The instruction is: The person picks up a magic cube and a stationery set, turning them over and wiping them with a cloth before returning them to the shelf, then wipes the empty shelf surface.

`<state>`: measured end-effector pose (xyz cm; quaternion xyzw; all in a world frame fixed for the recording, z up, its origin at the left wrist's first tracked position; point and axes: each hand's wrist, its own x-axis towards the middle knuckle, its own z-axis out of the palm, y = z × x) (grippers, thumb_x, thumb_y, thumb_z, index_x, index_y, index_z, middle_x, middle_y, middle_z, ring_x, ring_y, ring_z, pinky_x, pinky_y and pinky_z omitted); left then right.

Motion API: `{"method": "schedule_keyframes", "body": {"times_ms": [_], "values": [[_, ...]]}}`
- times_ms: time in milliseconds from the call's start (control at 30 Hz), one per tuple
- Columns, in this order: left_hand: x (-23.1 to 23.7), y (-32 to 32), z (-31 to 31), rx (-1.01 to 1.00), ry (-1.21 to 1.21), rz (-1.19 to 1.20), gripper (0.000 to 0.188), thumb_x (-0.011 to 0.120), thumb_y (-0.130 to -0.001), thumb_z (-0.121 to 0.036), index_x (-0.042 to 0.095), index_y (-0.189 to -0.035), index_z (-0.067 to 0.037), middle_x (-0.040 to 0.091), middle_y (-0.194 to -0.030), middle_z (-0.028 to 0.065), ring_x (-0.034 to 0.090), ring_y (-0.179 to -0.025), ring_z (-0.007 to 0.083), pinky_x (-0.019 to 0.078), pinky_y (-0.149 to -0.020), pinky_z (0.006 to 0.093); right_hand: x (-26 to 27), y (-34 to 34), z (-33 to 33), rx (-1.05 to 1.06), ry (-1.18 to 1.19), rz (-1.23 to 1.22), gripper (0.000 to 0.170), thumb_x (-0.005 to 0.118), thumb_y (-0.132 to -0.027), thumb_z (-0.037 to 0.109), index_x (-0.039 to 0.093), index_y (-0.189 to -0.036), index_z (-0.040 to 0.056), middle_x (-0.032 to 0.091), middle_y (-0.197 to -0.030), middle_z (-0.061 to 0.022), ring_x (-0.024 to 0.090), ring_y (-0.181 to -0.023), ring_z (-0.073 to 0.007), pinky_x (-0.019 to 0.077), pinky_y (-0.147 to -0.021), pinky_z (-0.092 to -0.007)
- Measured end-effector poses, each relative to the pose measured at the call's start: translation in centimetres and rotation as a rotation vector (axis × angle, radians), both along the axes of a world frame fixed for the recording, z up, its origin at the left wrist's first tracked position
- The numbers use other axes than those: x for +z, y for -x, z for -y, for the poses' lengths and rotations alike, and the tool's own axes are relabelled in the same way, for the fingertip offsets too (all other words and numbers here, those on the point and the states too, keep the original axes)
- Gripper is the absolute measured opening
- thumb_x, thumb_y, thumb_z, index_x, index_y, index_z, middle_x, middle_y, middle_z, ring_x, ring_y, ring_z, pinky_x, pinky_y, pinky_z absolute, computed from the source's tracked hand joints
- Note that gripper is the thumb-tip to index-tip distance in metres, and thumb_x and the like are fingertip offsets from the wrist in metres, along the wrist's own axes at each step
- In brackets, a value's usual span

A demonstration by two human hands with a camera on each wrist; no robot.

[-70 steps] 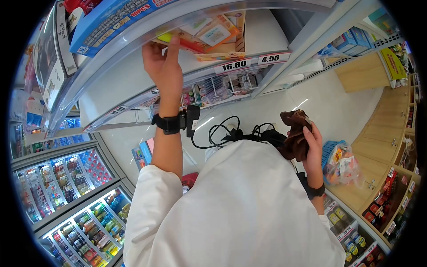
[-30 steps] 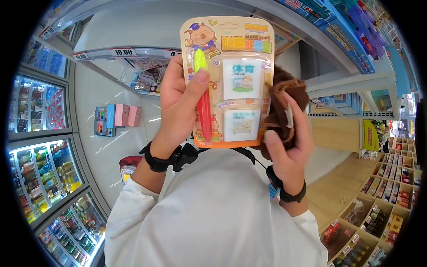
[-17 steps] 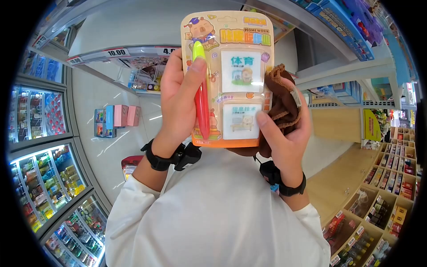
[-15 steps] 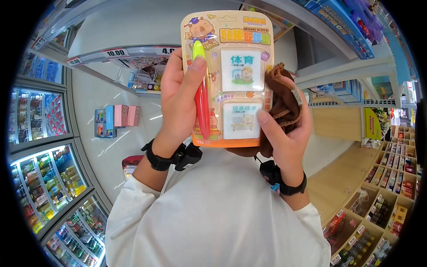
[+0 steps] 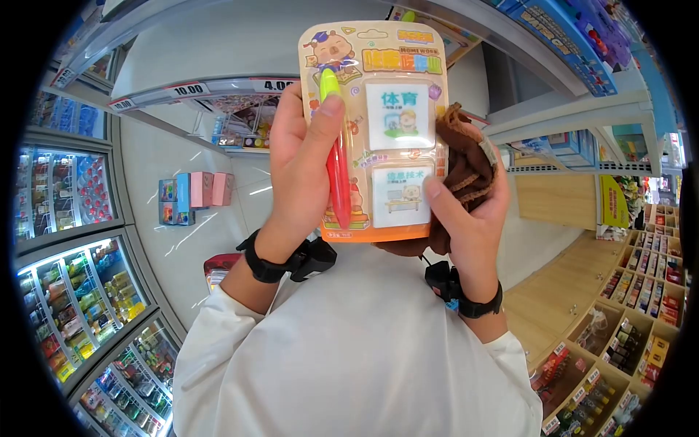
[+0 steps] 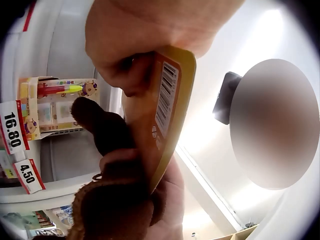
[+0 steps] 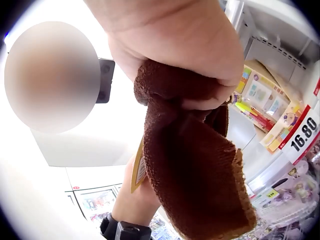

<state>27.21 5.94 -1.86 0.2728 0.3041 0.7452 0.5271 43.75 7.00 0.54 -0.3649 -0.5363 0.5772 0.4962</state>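
Upright before the chest, a blister card point(image 5: 404, 156) carries a red pen with a yellow-green tip point(image 5: 338, 160) and two small white squares with printed pictures. My left hand point(image 5: 302, 160) grips its left edge, thumb across the pen and fingers behind the card. On the other side my right hand point(image 5: 470, 218) holds a crumpled brown cloth point(image 5: 466, 164), its thumb on the card's lower right edge. The left wrist view shows the card's barcode side point(image 6: 167, 95). In the right wrist view the cloth point(image 7: 190, 165) hangs down from the curled fingers.
Behind the card runs a white shelf point(image 5: 196, 54) with price tags point(image 5: 191, 90). An open box of similar cards point(image 7: 265, 102) stands on it. Lit fridges point(image 5: 80, 291) line the left, wooden bins of goods point(image 5: 619, 335) the right. Pink boxes point(image 5: 211, 189) sit on the floor.
The left hand has taken the card from the shelf and brought it in front of the chest. The right hand has come up with the cloth, and its thumb has moved onto the card.
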Motion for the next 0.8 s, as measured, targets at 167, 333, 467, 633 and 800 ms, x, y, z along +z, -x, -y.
{"method": "schedule_keyframes", "body": {"times_ms": [167,333,467,633,800], "values": [[1.1,-0.6,0.2,0.023,0.032,-0.054,0.028,0.051,-0.096,-0.018,0.04,-0.116,-0.001,0.058,-0.11,0.0102,0.058,-0.095,0.0104,0.05,-0.082,0.0259,-0.6,-0.3,-0.8,0.042,0.001,0.085,0.069,0.071,-0.069,-0.003,0.038,-0.13,-0.0006,0.05,-0.125,-0.0173,0.049,-0.117,-0.0209,0.0389,-0.1,-0.033],[1.2,-0.8,0.2,0.008,0.027,-0.093,0.028,0.048,-0.098,-0.019,0.039,-0.117,-0.001,0.055,-0.112,0.0099,0.055,-0.099,0.0108,0.0478,-0.085,0.0276,-1.9,-0.5,-1.2,0.053,0.058,0.02,0.069,0.071,-0.069,-0.002,0.038,-0.13,0.0007,0.049,-0.125,-0.0154,0.048,-0.119,-0.0216,0.0371,-0.102,-0.034],[1.3,-0.6,0.4,0.011,0.022,-0.149,0.029,0.042,-0.1,-0.025,0.038,-0.117,-0.002,0.052,-0.114,0.0095,0.053,-0.102,0.0113,0.045,-0.088,0.0278,-1.6,-0.4,-1.2,0.056,0.053,0.045,0.069,0.071,-0.07,-0.003,0.038,-0.13,0.0013,0.048,-0.126,-0.0153,0.046,-0.12,-0.0217,0.0363,-0.103,-0.0342],[1.0,-0.6,0.4,-0.023,-0.036,-0.047,0.032,0.034,-0.101,-0.029,0.04,-0.119,-0.002,0.051,-0.115,0.0086,0.052,-0.105,0.0113,0.0434,-0.091,0.0277,-1.4,-0.4,-1.4,0.077,0.072,0.021,0.069,0.071,-0.07,-0.003,0.038,-0.13,0.0013,0.048,-0.126,-0.0157,0.046,-0.12,-0.0216,0.0363,-0.103,-0.0342],[0.4,-0.3,0.2,-0.06,-0.077,-0.002,0.035,0.027,-0.102,-0.029,0.039,-0.122,-0.003,0.05,-0.117,0.0086,0.051,-0.11,0.0125,0.0427,-0.094,0.0292,-1.4,-0.2,-1.4,0.071,0.081,0.022,0.068,0.071,-0.07,-0.003,0.038,-0.129,0.0007,0.049,-0.125,-0.0158,0.047,-0.119,-0.0211,0.0365,-0.103,-0.0339]]}}
